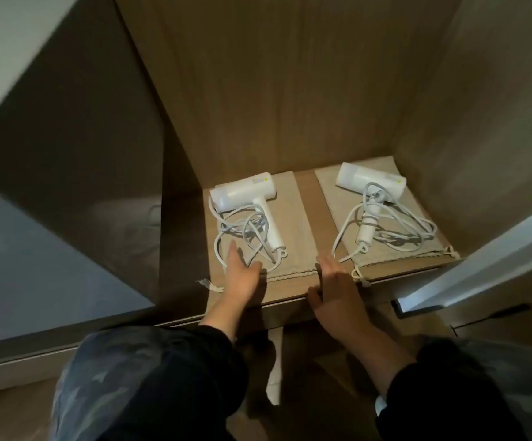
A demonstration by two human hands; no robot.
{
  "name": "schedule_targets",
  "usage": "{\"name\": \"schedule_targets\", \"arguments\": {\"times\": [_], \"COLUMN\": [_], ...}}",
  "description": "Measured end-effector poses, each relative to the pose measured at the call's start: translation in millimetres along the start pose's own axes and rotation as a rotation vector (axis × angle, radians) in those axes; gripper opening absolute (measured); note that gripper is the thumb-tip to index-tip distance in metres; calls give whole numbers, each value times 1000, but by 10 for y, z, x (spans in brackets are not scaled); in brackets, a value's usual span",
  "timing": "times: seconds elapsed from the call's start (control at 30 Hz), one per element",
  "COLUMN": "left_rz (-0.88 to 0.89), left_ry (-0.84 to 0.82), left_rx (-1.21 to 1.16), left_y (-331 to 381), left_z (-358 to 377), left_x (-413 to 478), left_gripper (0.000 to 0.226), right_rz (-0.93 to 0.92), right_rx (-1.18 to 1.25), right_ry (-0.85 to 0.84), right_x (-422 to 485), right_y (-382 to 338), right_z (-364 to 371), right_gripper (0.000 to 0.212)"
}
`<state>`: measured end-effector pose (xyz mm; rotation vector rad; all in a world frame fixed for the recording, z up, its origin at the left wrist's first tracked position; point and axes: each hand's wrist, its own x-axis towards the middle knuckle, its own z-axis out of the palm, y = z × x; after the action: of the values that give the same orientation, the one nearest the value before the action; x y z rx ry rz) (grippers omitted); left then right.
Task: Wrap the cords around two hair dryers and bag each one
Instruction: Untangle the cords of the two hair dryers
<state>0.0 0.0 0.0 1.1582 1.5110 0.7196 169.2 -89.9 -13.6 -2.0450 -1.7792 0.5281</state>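
1. The left grip (242,273) lies spread, fingers straight, flat on the near end of the left bag (293,214). Its fingertips touch the left cord (242,229).
2. The right grip (334,281) is spread too, with its fingers flat on the bare strip of shelf (304,198) between the two bags and its thumb at the shelf's front edge. It holds nothing.
3. Beyond the left grip, the left dryer (242,194) lies on its side on that bag, with its handle pointing back toward the grip. Its cord lies unwound in a loose tangle between barrel and fingertips.
4. Beyond and to the right of the right grip, the right dryer (369,183) lies on the right bag (329,186). The right cord (412,230) crosses the handle and spreads in loose loops farther right.
5. The right bag's drawstring (358,275) sits just right of the right grip, at the shelf edge.
6. A white door (481,265) stands well right of the right grip.
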Motion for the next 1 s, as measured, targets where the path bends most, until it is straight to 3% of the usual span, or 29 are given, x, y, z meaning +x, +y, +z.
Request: {"name": "schedule_targets", "arguments": {"times": [0.1,0.23,0.53,0.67,0.8,1.0], "left_rz": [-38,-117,-140,-87,-86,-60], "left_ry": [-35,-102,-110,-83,-9,-50], "left_rx": [-169,-305,-180,-113,-100,-67], "left_y": [95,286,524,555,554,391], "left_z": [-47,-40,-55,-36,-47,-94], "left_x": [138,248,295,259,220,112], "left_gripper": [71,39,29,13,21,18], "right_rz": [-13,-32,-43,23,39,29], "right_rx": [20,38,48,123,107,129], "right_ry": [24,12,50,-61,-129,-182], "right_x": [-49,-47,68,216,366,528], "right_y": [7,2,-37,-145,-202,-306], "right_z": [-9,-87,-266,-364,-392,-415], "right_gripper": [62,64,56,59,61,61]}}
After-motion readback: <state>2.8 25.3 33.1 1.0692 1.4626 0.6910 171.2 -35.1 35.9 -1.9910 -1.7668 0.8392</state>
